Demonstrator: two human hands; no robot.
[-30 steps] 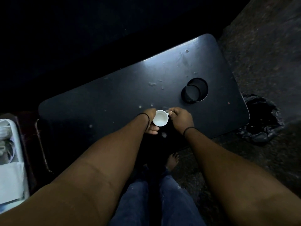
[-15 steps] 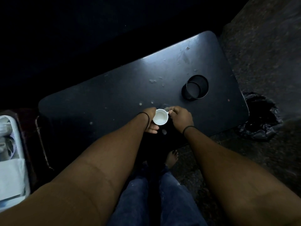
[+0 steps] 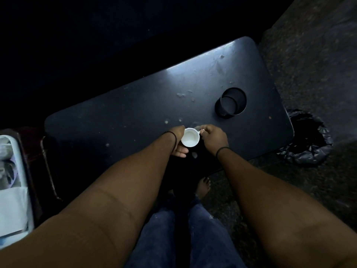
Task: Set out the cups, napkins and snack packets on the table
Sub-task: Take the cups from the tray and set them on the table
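A small white cup (image 3: 190, 137) sits between both hands near the front edge of the dark table (image 3: 119, 117). My left hand (image 3: 178, 141) cups its left side, fingers curled under it. My right hand (image 3: 214, 139) pinches the cup's handle at its right side. Whether the cup touches the table surface I cannot tell. No napkins or snack packets lie on the table.
A black cup holder ring (image 3: 230, 103) is set in the table at the right. A crumpled black plastic bag (image 3: 307, 140) lies on the floor at the right. A white bin (image 3: 13, 188) with cloth or paper stands at the far left. My bare foot (image 3: 202, 187) is below the table edge.
Both hands and the cup stay almost in place; the view has shifted slightly.
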